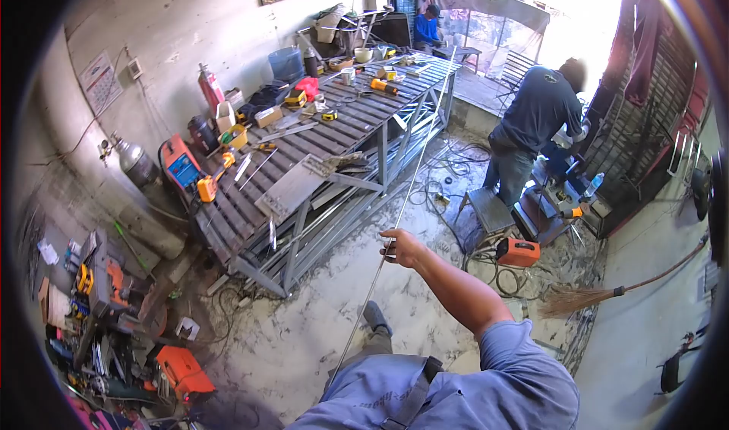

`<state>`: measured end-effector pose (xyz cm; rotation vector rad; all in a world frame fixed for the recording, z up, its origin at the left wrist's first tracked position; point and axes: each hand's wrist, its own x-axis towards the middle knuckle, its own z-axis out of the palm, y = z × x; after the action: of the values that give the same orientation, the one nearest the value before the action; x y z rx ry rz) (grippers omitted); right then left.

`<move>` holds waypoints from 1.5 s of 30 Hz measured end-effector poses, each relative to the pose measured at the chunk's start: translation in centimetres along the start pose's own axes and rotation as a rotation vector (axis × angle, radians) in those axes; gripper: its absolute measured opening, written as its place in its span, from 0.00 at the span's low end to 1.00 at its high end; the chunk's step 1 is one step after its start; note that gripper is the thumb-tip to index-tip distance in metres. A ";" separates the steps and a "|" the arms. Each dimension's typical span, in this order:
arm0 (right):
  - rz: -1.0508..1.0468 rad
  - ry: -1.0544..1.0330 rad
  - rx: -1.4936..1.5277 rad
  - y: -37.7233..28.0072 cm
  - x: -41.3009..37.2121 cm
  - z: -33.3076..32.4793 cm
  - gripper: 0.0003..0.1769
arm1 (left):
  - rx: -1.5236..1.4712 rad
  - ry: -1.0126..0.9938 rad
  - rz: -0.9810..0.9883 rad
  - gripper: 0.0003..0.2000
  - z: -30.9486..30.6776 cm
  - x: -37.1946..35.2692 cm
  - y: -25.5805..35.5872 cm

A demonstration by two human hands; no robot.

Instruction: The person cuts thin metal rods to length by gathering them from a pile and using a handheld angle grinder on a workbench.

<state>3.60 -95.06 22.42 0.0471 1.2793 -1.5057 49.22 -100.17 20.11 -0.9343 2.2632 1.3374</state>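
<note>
My right hand point(404, 249) reaches forward over the floor, its fingers closed around a long thin metal rod point(370, 297). The rod slants from beside my waist up past the hand, and its far end shows against the far end of the slatted metal table point(357, 119). My left hand is out of view, and so is whatever it does near the rod's lower end.
Left of me, tools and an orange machine point(184, 369) crowd a cluttered bench. A co-worker point(531, 119) bends over at the right, near an orange welder point(518, 252) and cables on the floor. A broom point(585, 299) leans at the right wall. Another person point(427, 28) sits far back.
</note>
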 end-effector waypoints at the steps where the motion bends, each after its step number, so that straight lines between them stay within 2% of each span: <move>1: 0.001 0.020 -0.003 -1.7 1.8 -0.4 0.20 | 0.000 -0.007 0.006 0.13 -0.6 2.4 0.7; 7: 0.038 0.096 -0.037 -13.6 14.5 -3.1 0.21 | 0.032 -0.033 0.055 0.13 -7.4 18.1 5.1; 9: 0.052 0.179 -0.019 -18.2 18.2 -3.7 0.22 | 0.060 -0.046 0.061 0.13 -10.5 21.8 6.8; 12: 0.051 0.149 -0.011 -25.4 23.5 -4.9 0.23 | 0.109 -0.065 0.059 0.13 -16.3 26.1 9.3; 17: -0.018 0.162 0.047 -35.5 32.2 -7.0 0.19 | 0.153 -0.078 -0.070 0.13 -23.3 27.0 8.8; 21: -0.017 0.138 0.052 -43.3 37.5 -8.0 0.15 | 0.123 -0.050 -0.325 0.13 -26.6 24.3 6.7; 23: -0.025 0.184 0.094 -46.9 39.6 -8.2 0.14 | 0.075 0.080 -0.356 0.13 -27.3 24.2 6.6; 25: -0.056 0.189 0.089 -50.0 43.1 -9.8 0.14 | -0.048 0.422 -0.145 0.12 -27.7 26.6 7.1; 27: -0.069 0.181 0.117 -52.8 47.4 -12.0 0.16 | -0.064 0.609 -0.111 0.08 -28.5 29.8 9.5; 29: -0.035 0.158 0.157 -55.6 51.0 -14.3 0.21 | 0.018 0.692 -0.160 0.08 -29.9 33.2 13.5; 31: -0.020 0.117 0.181 -58.4 56.2 -17.8 0.19 | 0.037 0.749 -0.214 0.10 -31.4 37.0 17.1; 32: -0.013 0.045 0.093 -59.9 58.8 -19.7 0.18 | 0.054 0.694 -0.274 0.13 -32.3 38.9 19.0; 33: -0.001 0.047 0.112 -61.3 61.5 -21.0 0.18 | 0.146 0.777 -0.209 0.15 -32.4 41.2 19.5; 34: -0.033 0.138 0.070 -62.8 62.4 -20.7 0.17 | 0.152 0.843 -0.191 0.16 -32.6 43.7 20.5; 35: -0.053 0.112 0.043 -64.5 63.7 -21.4 0.16 | 0.208 0.682 -0.319 0.16 -34.0 45.7 22.8; 37: 0.008 0.119 0.045 -67.7 65.7 -22.4 0.15 | 0.197 0.862 -0.220 0.16 -34.0 50.6 24.5; 43: 0.058 0.121 0.077 -75.5 76.9 -31.2 0.17 | 0.224 0.791 -0.343 0.15 -35.6 61.3 33.1; 45: 0.083 0.152 -0.009 -77.2 77.0 -31.1 0.19 | 0.188 0.823 -0.346 0.14 -35.5 64.7 35.5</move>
<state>-100.14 -139.88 13.14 0.2099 1.3879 -1.4464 -20.87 -142.47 22.06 -1.9529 2.5156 0.6209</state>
